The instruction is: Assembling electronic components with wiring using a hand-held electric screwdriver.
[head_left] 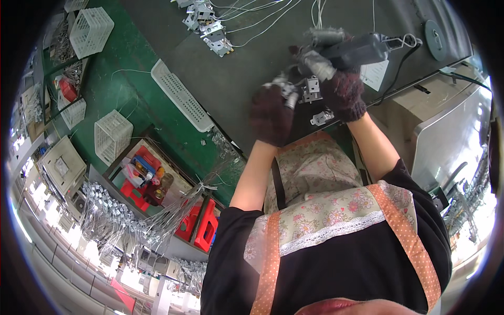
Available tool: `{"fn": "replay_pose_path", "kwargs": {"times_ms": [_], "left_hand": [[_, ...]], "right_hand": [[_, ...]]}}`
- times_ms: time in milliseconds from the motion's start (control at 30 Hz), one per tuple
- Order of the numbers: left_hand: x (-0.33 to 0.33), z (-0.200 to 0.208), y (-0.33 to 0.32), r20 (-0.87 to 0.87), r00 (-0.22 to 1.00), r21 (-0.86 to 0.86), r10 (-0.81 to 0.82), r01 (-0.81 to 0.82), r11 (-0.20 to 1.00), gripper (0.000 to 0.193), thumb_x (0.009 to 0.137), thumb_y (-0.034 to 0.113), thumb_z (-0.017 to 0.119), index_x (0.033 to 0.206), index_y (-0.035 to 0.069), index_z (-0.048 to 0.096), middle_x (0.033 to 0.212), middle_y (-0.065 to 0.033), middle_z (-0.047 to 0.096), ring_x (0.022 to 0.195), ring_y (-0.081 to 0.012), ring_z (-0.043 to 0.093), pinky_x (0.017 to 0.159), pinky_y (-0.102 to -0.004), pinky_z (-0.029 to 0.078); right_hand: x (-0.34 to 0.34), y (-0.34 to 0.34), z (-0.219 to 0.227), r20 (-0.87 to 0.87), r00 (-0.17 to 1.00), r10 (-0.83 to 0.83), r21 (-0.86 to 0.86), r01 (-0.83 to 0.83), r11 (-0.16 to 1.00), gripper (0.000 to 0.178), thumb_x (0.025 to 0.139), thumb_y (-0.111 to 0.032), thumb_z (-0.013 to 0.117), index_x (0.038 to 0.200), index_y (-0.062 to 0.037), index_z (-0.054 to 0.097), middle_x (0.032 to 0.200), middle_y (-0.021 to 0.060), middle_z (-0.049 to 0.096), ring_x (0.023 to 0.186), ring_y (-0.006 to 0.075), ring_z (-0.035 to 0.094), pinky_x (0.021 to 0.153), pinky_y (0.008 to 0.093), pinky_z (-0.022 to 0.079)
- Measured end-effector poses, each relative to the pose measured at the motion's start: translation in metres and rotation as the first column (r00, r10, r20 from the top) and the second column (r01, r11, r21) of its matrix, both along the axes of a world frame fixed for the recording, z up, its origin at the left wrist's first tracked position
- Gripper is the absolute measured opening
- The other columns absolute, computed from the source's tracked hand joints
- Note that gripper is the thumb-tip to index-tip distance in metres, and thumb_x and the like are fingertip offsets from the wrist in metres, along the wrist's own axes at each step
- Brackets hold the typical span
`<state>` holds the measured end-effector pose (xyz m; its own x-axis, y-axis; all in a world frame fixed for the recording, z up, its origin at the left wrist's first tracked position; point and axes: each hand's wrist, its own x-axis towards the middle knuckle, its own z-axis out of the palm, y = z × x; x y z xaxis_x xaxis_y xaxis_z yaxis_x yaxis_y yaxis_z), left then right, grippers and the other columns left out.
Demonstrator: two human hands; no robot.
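Both hands wear dark maroon knit gloves with pale wrapping at the fingertips. My left hand [273, 114] is closed on a small silver metal part [285, 85], mostly hidden by the fingers. My right hand [344, 90] grips a dark grey electric screwdriver [354, 51], which lies sideways with its front end toward the left hand. That end is blurred, and I cannot tell whether it touches the part. Between the hands sits a silver metal bracket [312, 89]. Another small metal bracket [321, 118] lies by the near edge of the dark table [226, 79].
Several metal brackets with white wires [207, 26] lie at the far left of the table. A grey disc [435, 40] and a white paper [374, 75] are at the right. A perforated white tray [181, 95] borders the left edge. Wired parts [115, 210] hang lower left.
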<state>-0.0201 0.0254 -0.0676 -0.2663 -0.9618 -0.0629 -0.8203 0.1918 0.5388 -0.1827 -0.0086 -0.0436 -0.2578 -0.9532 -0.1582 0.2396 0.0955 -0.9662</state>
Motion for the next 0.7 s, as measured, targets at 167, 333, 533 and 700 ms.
{"fn": "replay_pose_path", "kwargs": {"times_ms": [167, 333, 533, 700], "left_hand": [[-0.018, 0.003, 0.03, -0.234, 0.949, -0.032, -0.213, 0.211, 0.977, 0.039, 0.079, 0.028, 0.071, 0.11, 0.006, 0.061, 0.104, -0.0139, 0.062, 0.093, -0.0336, 0.059, 0.083, -0.0457, 0.047], [0.015, 0.004, -0.017, -0.059, 0.973, -0.325, -0.224, 0.193, 0.926, 0.061, 0.079, 0.034, 0.071, 0.128, 0.004, 0.051, 0.125, -0.0167, 0.054, 0.115, -0.0378, 0.051, 0.097, -0.0457, 0.042], [0.059, 0.012, -0.122, 0.13, 0.928, -0.216, 0.348, -0.316, 0.924, 0.065, 0.072, 0.044, 0.077, 0.117, 0.003, 0.057, 0.123, -0.0202, 0.057, 0.111, -0.0357, 0.057, 0.09, -0.0456, 0.046], [0.057, -0.001, -0.104, -0.205, 0.964, 0.327, 0.171, -0.098, 0.94, 0.043, 0.067, 0.04, 0.081, 0.088, 0.005, 0.069, 0.078, -0.011, 0.071, 0.082, -0.0289, 0.068, 0.077, -0.0416, 0.051]], "right_hand": [[-0.003, -0.002, -0.021, -0.181, 0.983, 0.002, -0.078, -0.016, 0.997, 0.048, 0.077, -0.008, 0.075, 0.12, -0.0032, 0.054, 0.113, 0.0086, 0.062, 0.104, 0.018, 0.06, 0.089, 0.0339, 0.049], [-0.032, 0.004, -0.021, 0.364, 0.924, -0.112, 0.19, 0.044, 0.981, 0.041, 0.081, -0.015, 0.07, 0.118, -0.0047, 0.057, 0.112, 0.0107, 0.063, 0.102, 0.0212, 0.062, 0.087, 0.0345, 0.052], [-0.02, -0.002, 0.013, -0.323, 0.946, -0.007, 0.172, 0.066, 0.983, 0.027, 0.082, -0.008, 0.07, 0.107, -0.0025, 0.063, 0.096, 0.0063, 0.067, 0.087, 0.015, 0.064, 0.075, 0.0288, 0.052], [-0.013, -0.004, 0.013, -0.093, 0.995, -0.047, 0.167, 0.063, 0.984, 0.033, 0.078, -0.01, 0.074, 0.108, -0.0054, 0.062, 0.094, 0.0047, 0.066, 0.083, 0.0127, 0.063, 0.071, 0.0281, 0.052]]}}
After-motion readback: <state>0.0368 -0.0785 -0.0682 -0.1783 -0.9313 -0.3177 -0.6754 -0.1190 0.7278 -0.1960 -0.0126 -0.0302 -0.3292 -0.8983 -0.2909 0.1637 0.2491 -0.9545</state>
